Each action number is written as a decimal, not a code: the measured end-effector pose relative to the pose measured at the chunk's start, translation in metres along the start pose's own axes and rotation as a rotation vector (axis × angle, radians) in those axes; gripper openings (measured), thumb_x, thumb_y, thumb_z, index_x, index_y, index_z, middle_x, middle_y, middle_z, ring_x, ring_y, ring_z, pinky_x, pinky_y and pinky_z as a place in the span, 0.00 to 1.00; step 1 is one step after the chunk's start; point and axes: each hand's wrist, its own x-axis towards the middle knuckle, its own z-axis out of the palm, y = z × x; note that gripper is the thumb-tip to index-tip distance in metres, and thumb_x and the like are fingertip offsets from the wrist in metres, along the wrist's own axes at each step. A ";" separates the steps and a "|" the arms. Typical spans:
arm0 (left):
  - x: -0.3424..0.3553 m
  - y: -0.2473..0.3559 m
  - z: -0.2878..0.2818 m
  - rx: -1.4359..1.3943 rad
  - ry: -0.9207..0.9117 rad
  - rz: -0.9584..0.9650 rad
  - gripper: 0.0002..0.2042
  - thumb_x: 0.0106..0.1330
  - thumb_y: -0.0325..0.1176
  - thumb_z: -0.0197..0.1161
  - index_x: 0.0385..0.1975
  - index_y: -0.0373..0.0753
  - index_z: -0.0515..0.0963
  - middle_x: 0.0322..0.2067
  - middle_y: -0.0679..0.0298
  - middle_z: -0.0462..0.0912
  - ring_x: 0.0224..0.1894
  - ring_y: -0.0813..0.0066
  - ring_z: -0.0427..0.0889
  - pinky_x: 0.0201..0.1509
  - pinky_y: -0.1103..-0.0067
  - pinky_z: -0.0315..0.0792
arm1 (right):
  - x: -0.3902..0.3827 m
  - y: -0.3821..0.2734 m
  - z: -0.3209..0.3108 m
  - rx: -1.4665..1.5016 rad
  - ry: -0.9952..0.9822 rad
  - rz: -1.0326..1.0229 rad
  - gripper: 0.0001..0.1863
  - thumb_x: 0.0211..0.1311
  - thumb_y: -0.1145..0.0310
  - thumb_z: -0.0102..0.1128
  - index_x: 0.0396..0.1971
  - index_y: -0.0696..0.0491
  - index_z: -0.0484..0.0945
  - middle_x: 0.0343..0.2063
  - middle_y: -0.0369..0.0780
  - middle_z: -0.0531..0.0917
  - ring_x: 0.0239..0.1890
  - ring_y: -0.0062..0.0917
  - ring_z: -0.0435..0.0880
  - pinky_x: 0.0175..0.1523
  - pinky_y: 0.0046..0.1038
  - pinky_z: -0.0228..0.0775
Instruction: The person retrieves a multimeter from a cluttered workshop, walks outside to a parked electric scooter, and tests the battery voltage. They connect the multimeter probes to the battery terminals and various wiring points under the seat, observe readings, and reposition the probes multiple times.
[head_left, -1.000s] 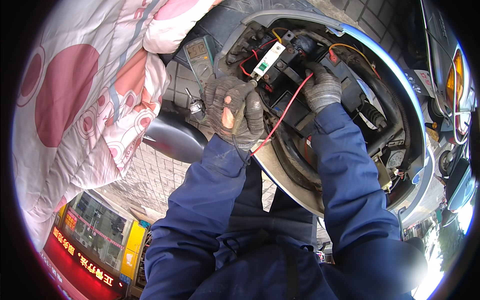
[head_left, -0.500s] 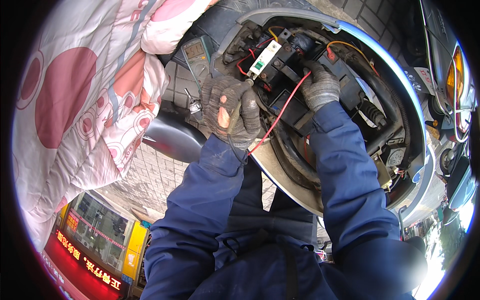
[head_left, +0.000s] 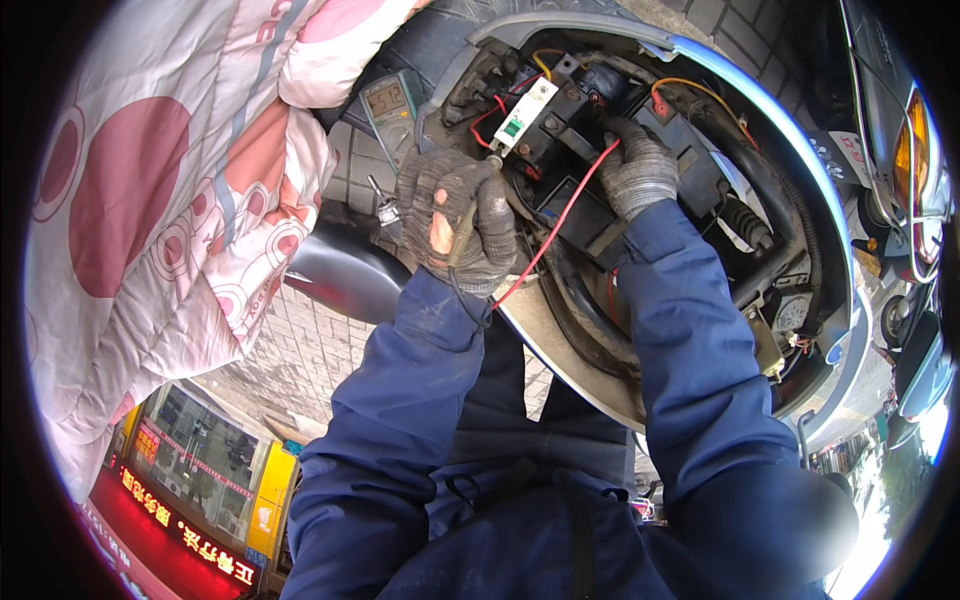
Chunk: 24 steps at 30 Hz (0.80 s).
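My left hand [head_left: 456,222], in a worn grey knit glove with a hole on its back, is closed round a test probe with a black lead [head_left: 462,288]. The probe's end meets the lower end of a white circuit breaker [head_left: 525,114] with a green switch. Inside the open scooter body, my right hand [head_left: 640,172], also gloved, is closed at the end of a red test lead [head_left: 572,208]. Its fingertips reach down among black batteries [head_left: 688,150]; the probe tip there is hidden. A grey multimeter [head_left: 392,108] with a lit display lies beyond my left hand.
Blue-rimmed scooter bodywork [head_left: 790,120] curves round the compartment, with red and yellow wires [head_left: 700,88] and thick black hoses inside. A pink-and-white quilted cover [head_left: 190,170] hangs at the left. Beside my left hand is a metal key-like part [head_left: 386,208]. Another vehicle [head_left: 915,150] stands at the right.
Both hands stay almost where they were, with the left one shifted very slightly left. The digits on the multimeter's display look different.
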 end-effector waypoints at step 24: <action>-0.003 -0.010 0.007 -0.037 0.069 0.046 0.07 0.59 0.31 0.58 0.33 0.36 0.77 0.28 0.56 0.76 0.33 0.56 0.75 0.39 0.63 0.68 | -0.013 -0.004 -0.015 0.029 0.059 -0.024 0.14 0.58 0.68 0.56 0.45 0.46 0.79 0.38 0.48 0.82 0.43 0.44 0.80 0.49 0.39 0.73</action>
